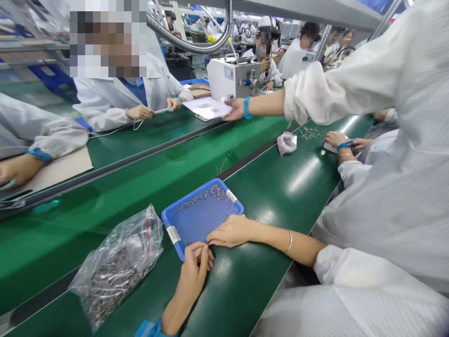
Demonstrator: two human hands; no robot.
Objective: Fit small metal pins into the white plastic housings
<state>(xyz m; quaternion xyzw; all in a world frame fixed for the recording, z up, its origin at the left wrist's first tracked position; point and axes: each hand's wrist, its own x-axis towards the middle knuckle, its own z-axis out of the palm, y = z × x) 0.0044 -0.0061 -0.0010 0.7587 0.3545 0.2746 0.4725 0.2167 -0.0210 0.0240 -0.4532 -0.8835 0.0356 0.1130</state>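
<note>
My left hand [194, 271], with a blue wrist strap, reaches up from the bottom, fingers pinched together. My right hand [233, 230], below a silver bangle, comes in from the right and is closed too. Their fingertips meet over the near edge of a shallow blue tray [198, 220]. Whatever lies between the fingers is too small to make out. Small thin metal parts [213, 192] are heaped along the tray's far side, a few scattered near the right end. Left of the tray lies a clear zip bag [119, 267] full of similar small metal pieces.
The green bench [266, 196] runs diagonally beside a lower green strip [140, 187]. A small open bag [286, 142] and loose parts [309, 133] lie farther along. A co-worker's arm [266, 104] stretches across to white papers [206, 107]. Other people sit opposite and at right.
</note>
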